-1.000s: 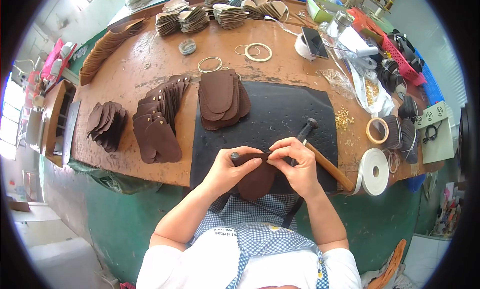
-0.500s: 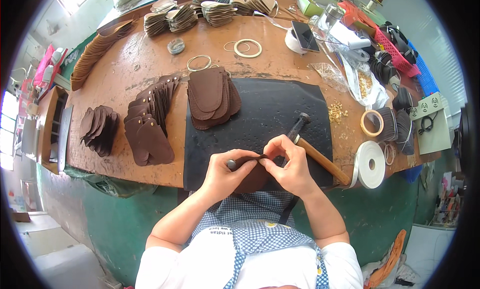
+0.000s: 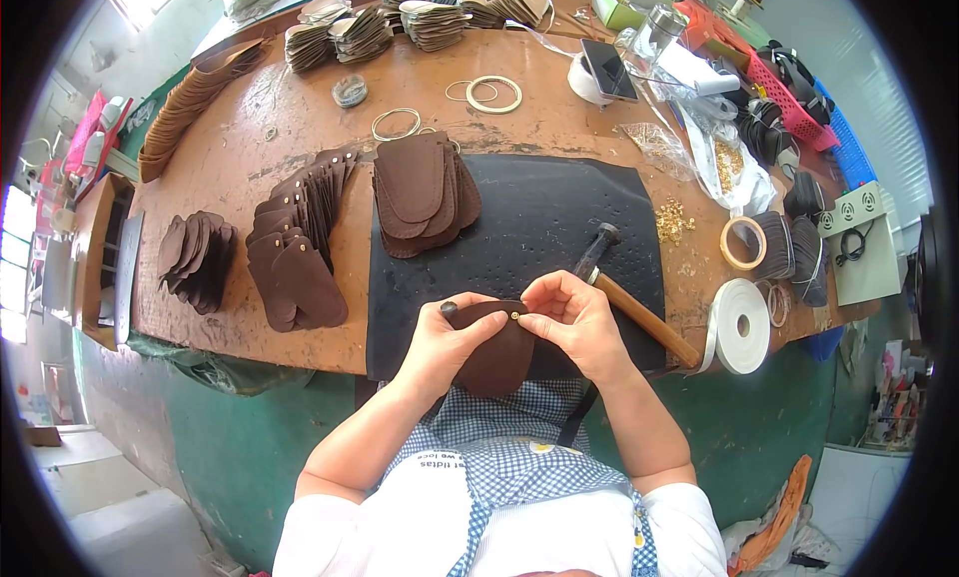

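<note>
Brown leather-like piece (image 3: 496, 365) — top edge pinched by my left hand (image 3: 445, 337) and right hand (image 3: 575, 329), seemingly to steady the gold stud (image 3: 514, 315); hammer (image 3: 644, 318) nearby, likely for easy reach.

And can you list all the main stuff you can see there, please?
table: 1, brown, across the middle
mat: 1, black, table's near side
leather piece: 1, brown, held at mat's near edge
stud: 1, gold, on that piece
big pile: several pieces, brown, mat's far left corner
studded pile: many pieces, brown, left of mat
small pile: many pieces, brown, farther left
hammer: 1, dark head, wooden handle, mat's right side
loose studs: many, gold, right of mat
ribbon roll: 1, white, near right
phone: 1, dark, beyond mat
pink basket: 1, pink, far right
apron: 1, blue-white checks, on the person
left hand: 1, bare, holding the piece
right hand: 1, bare, by the stud
</note>
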A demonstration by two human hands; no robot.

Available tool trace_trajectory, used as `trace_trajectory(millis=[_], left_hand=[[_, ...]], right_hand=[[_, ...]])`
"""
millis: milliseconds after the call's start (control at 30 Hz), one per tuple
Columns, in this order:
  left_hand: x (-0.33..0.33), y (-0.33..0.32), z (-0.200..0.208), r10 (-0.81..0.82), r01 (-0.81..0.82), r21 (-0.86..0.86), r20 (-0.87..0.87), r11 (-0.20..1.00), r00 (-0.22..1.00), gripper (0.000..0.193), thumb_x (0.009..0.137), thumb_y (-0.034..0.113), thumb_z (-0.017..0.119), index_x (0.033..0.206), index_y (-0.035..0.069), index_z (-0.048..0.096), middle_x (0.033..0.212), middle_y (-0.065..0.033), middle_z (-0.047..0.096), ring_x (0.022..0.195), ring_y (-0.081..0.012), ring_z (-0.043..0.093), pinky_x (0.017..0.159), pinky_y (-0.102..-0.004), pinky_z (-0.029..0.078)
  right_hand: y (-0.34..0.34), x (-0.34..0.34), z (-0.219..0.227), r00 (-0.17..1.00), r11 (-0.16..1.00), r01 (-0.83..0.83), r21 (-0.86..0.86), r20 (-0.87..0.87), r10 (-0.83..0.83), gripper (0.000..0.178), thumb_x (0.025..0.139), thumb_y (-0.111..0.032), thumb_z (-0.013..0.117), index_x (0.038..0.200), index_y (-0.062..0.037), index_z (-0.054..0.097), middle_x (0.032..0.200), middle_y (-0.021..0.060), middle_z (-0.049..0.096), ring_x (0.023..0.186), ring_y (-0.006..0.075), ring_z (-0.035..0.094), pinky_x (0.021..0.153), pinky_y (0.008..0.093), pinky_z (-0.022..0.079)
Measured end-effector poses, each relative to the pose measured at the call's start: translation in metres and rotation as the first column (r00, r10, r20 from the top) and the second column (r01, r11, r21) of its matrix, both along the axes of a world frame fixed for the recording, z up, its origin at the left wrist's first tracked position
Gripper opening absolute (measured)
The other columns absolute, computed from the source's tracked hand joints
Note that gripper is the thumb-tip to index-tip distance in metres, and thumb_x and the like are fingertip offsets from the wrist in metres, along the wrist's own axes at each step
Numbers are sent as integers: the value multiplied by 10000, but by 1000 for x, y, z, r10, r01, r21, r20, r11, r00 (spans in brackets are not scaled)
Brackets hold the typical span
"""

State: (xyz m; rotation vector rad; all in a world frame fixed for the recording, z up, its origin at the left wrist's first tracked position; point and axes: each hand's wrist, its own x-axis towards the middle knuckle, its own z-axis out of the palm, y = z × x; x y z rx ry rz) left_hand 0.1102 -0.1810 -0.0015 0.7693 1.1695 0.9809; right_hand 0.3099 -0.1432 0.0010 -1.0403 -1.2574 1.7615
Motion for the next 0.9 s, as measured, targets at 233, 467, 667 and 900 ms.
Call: trace_trajectory(millis=[233, 467, 667, 900], left_hand=[[0, 1, 0, -10, 13, 33, -92, 999, 996, 241, 903, 195, 754, 1056, 11, 730, 896, -61, 727, 806, -109, 671, 726, -246, 542], [0, 6, -3, 1, -3, -28, -63, 1000, 998, 183, 876, 152, 787, 975, 17, 714, 856, -26, 706, 758, -85, 644, 703, -229, 524], [5, 5, -6, 62, -62, -62, -17, 996, 998, 176, 863, 152, 793, 958, 25, 716, 850, -28, 703, 762, -89, 651, 711, -228, 531], [0, 7, -6, 6, -6, -15, -4, 1000, 1000, 156, 869, 148, 786, 938, 26, 718, 842, -16, 699, 761, -78, 644, 699, -217, 520]], right_hand=[[1, -1, -2, 1000, 1000, 4, -5, 1, -4, 256, 869, 55, 733, 1088, -25, 626, 1023, 17, 653, 956, 88, 640, 901, 244, 539], [2, -2, 3, 998, 1000, -23, 8, 54, 22, 310, 849, 37, 765, 1111, -44, 622, 999, 7, 644, 950, 79, 625, 898, 234, 531], [0, -3, 0, 997, 1000, -10, 2, 71, 10, 335, 849, 22, 772, 1136, -42, 612, 989, 9, 643, 939, 75, 624, 885, 231, 530], [0, -1, 0, 999, 1000, -15, -26, 28, 15, 403, 852, 14, 773, 1200, -31, 574, 964, 15, 648, 916, 74, 632, 869, 229, 530]])
